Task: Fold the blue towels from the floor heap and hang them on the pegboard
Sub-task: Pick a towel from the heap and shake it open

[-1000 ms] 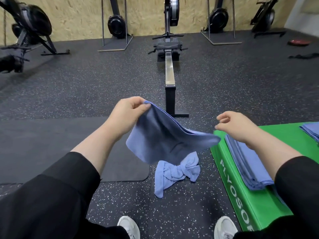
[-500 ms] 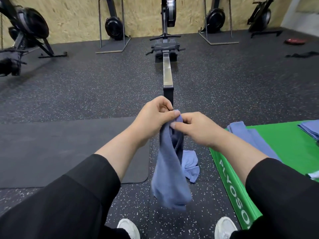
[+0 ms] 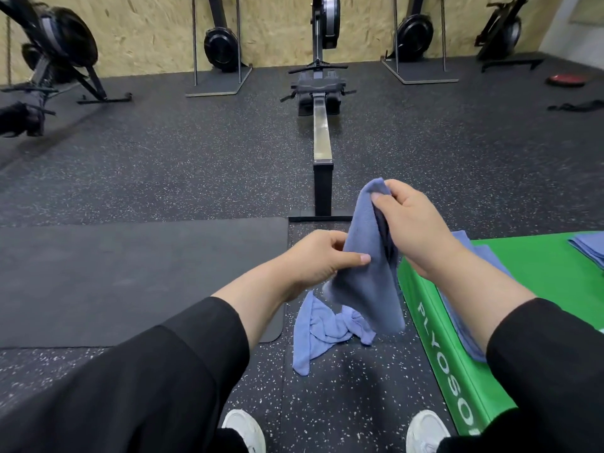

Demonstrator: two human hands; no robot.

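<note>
Shoes: two white toes (image 3: 244, 431) peek in at the near edge, the rest cut off by the frame and the black sleeves (image 3: 137, 380).
Floor heap: one crumpled blue towel (image 3: 322, 328) lies on the speckled floor (image 3: 343, 397) just ahead of the feet; its far part is hidden behind the towel being held.
Green box: a padded green box (image 3: 464, 371) sits near right, its white lettering cut off at the bottom; folded blue towels (image 3: 464, 328) on top are mostly hidden by the right forearm, and another stack (image 3: 590, 248) runs off the right edge.
Held towel: a blue towel (image 3: 372, 273) hangs doubled over in the air, above the heap and beside the box.
Left hand (image 3: 322, 256): pinches the held towel's left edge partway down, thumb in front.
Right hand (image 3: 408, 220): grips the top fold, fingers curled round it; the fingertips behind the cloth cannot be seen.
Mat: a dark mat (image 3: 130, 276) lies left, partly under the left arm.
Rowing machine: one rower (image 3: 322, 125) stretches away in the middle; others stand upright at the far wall, tops cut off.
Pegboard: out of frame.
</note>
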